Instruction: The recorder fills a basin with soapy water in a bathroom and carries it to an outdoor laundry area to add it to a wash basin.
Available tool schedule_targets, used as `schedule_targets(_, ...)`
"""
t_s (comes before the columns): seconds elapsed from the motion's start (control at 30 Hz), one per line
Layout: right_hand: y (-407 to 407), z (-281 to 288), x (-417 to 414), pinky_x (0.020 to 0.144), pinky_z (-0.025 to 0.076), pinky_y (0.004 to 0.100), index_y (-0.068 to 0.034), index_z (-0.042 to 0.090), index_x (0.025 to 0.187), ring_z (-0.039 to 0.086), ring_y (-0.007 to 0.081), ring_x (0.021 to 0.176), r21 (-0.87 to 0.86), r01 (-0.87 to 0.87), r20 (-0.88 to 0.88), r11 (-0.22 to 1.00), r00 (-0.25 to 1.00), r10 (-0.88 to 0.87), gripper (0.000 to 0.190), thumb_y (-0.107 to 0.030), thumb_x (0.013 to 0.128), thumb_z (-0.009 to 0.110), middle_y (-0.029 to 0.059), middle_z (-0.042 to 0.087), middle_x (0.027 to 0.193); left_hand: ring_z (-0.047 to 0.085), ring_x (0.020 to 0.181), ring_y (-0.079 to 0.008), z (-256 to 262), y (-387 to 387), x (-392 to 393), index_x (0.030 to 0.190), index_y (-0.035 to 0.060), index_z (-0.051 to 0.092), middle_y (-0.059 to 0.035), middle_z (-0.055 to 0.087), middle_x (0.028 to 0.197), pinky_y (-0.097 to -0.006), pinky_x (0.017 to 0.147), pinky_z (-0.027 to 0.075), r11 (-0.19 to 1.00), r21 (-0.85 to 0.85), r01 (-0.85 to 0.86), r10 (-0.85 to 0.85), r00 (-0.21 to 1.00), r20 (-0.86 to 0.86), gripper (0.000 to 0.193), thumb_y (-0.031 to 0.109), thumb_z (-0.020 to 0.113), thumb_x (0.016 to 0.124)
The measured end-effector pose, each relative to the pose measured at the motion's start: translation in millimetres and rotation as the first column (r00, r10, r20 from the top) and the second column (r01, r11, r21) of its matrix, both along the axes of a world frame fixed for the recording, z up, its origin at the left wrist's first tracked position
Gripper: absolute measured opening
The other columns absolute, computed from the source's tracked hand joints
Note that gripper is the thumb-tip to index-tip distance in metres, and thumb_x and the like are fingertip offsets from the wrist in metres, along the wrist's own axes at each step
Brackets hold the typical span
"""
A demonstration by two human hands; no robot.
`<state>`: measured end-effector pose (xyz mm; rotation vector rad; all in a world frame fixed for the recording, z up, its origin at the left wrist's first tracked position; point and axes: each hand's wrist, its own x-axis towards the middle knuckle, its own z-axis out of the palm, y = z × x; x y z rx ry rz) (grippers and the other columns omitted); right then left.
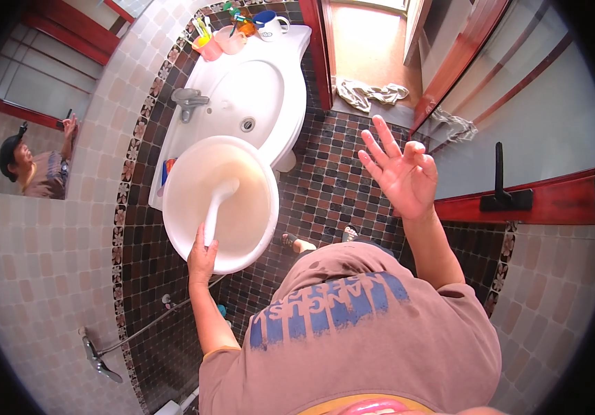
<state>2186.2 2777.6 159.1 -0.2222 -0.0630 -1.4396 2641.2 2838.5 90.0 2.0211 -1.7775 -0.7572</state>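
A round white plastic basin (pixel 174 207) of cloudy, brownish water is at the near end of the white sink (pixel 289 98), partly overlapping it. My left hand (pixel 202 259) grips the basin's near-left rim. Its fingers also press the end of a white long-handled tool (pixel 218 207), whose head dips into the water; whether it is a brush or a ladle I cannot tell. My right hand (pixel 403 179) is raised to the right above the floor, palm showing, fingers apart and thumb bent. It looks wet and holds nothing.
A chrome tap (pixel 188 102) stands on the sink's left side. Pink cups (pixel 208 49) with toothbrushes and a blue-and-white mug (pixel 271 27) are behind. A rumpled cloth (pixel 370 94) lies in the doorway. To the right is a glass door with a black handle (pixel 506 198).
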Motion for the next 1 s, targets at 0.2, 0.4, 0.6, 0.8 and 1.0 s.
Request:
schedule_targets(0.2,-1.7,-17.6,-18.0,0.112,0.016,0.0536,-0.017,0.068,0.095,0.024,0.0321,0.138,-0.005,0.046,0.037,0.999,0.998,-0.046,0.016,-0.016,0.091,0.052,0.0102,0.046,0.135,0.054,0.112,-0.0251,-0.2,0.7,-0.8,0.14,0.0054,0.033,-0.0184,0.051,0.128,-0.0316,0.093,0.041,0.999,0.028,-0.029,0.03,1.0,-0.008,0.059,0.019,0.056,0.087)
schedule_targets(0.4,-2.3,-21.7,-31.0,0.112,0.009,0.0547,-0.02,0.067,0.104,0.028,0.0268,0.137,-0.015,0.113,0.021,0.993,0.993,-0.113,0.021,-0.017,0.095,0.048,-0.0006,0.069,0.1,0.054,0.11,-0.0247,5.6,1.5,-7.0,0.14,0.0073,0.033,-0.0172,0.052,0.129,-0.0315,0.093,0.042,0.998,0.045,-0.047,0.046,0.999,0.02,0.06,0.019,0.057,0.087)
schedule_targets(0.6,0.2,-12.9,-33.8,0.111,0.003,0.0568,-0.022,0.068,0.104,0.026,0.0251,0.138,-0.076,0.109,0.036,0.991,0.994,-0.107,0.021,-0.018,0.094,0.05,-0.002,0.069,0.1,0.054,0.112,-0.0265,-3.7,1.9,-0.7,0.14,0.0069,0.034,-0.0183,0.051,0.13,-0.032,0.094,0.041,1.0,0.004,-0.026,0.026,0.999,-0.019,0.06,0.018,0.057,0.086)
schedule_targets(0.8,2.5,-4.4,-32.6,0.111,0.003,0.0575,-0.024,0.068,0.104,0.025,0.0235,0.138,-0.094,0.114,0.014,0.989,0.993,-0.114,0.021,-0.019,0.094,0.05,-0.0043,0.069,0.1,0.052,0.116,-0.033,-1.9,1.6,-2.5,0.139,0.0058,0.035,-0.021,0.05,0.13,-0.0358,0.095,0.041,1.0,-0.024,0.0,-0.001,1.0,-0.02,0.057,0.017,0.057,0.087)
schedule_targets(1.0,5.8,15.2,-27.1,0.111,0.004,0.058,-0.026,0.068,0.104,0.025,0.0224,0.138,-0.166,0.095,0.007,0.982,0.995,-0.095,0.021,-0.02,0.093,0.051,-0.0055,0.068,0.098,0.053,0.115,-0.033,-0.9,0.6,-1.9,0.139,0.0062,0.034,-0.0222,0.052,0.127,-0.0361,0.093,0.042,1.0,-0.03,0.007,-0.007,1.0,-0.005,0.059,0.019,0.058,0.086)
